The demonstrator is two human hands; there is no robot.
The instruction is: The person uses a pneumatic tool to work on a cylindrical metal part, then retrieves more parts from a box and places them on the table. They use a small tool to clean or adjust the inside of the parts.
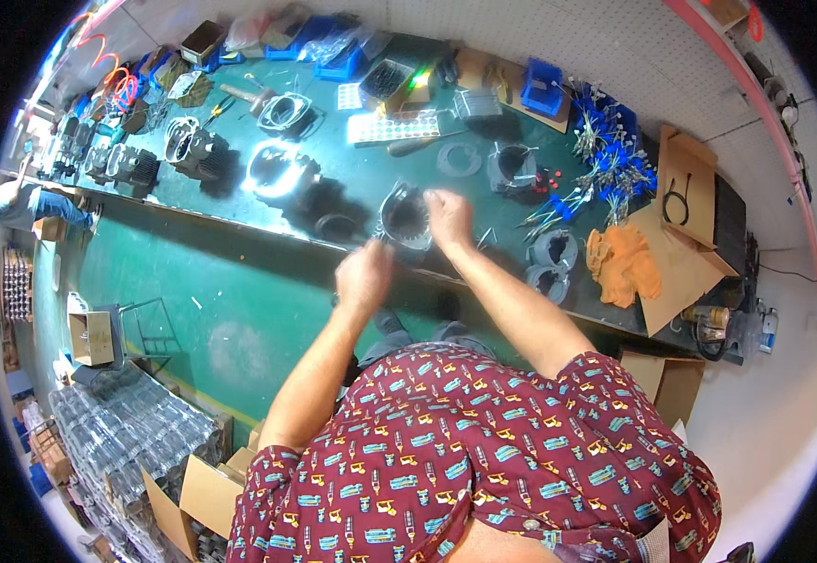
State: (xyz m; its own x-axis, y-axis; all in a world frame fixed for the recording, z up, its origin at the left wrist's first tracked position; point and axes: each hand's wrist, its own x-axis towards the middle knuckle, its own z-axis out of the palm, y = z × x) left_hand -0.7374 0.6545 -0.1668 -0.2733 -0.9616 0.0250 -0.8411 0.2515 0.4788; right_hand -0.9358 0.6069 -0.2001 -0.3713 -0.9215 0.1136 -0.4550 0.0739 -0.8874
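A round, ring-shaped metal housing (406,220) with a dark hollow middle is at the bench's front edge, between my hands. My right hand (450,219) is closed at its right rim, thumb and fingers pressed together there. Near its lower left edge, my left hand (364,276) is closed as well. Whatever lies within the left fingers is too small or hidden to name. Just left of the housing is a dark ring (336,226). Farther back on the bench are a thin pale ring (459,159) and another round housing (512,169) with ties on it.
Metal motor housings (192,150) line the green bench (352,178) on the left. At the right are blue-tipped wire bundles (605,155), orange gloves (623,265), two stacked-looking rings (551,263) and an open carton (676,244). Stacked metal parts (136,422) stand behind me. Another person (38,206) is far left.
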